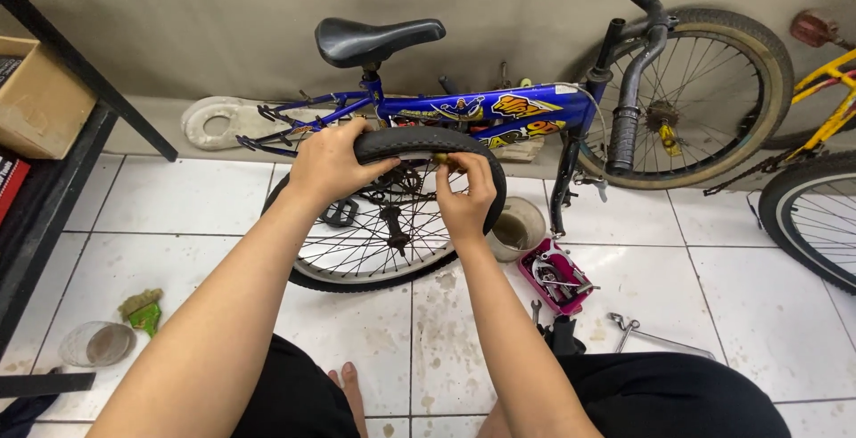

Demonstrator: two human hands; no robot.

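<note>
Blue bicycle frame [499, 110] against the wall, pink tray [555, 270] (tools inside), cardboard box [40, 99], wrench [629, 327]

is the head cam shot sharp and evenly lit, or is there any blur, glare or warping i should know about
Head view: light is soft and even, shadows faint under the wheel and blue bike frame; both hands, left hand and right hand, look sharp, no motion blur; mild sheen on the white floor tiles, no harsh glare; wide-angle stretch shows at the edges, the forearms swelling toward the bottom.
</note>
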